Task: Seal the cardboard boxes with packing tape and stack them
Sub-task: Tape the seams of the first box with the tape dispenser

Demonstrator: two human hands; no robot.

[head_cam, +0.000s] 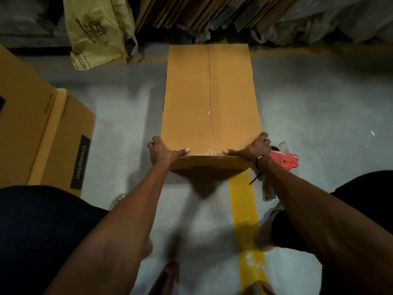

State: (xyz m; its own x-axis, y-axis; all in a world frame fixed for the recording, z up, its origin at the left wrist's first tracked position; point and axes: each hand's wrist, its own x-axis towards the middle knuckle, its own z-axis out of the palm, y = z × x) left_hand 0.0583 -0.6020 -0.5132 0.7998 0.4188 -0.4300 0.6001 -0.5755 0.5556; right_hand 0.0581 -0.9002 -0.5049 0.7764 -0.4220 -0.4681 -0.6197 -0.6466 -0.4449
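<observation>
A long brown cardboard box [210, 99] lies on the grey floor in front of me, flaps closed, with clear tape along its middle seam. My left hand [162, 151] grips the box's near left corner, thumb on the top face. At the near right corner my right hand [252, 149] holds the box the same way. A red tape dispenser [284, 159] lies on the floor just right of my right wrist, partly hidden by my arm.
A bigger printed cardboard box [42, 133] stands at the left. Flat cardboard sheets [191, 13] and a yellow plastic bag [95, 33] lean at the back. A yellow floor stripe [244, 209] runs toward me under the box. My knees frame the bottom corners.
</observation>
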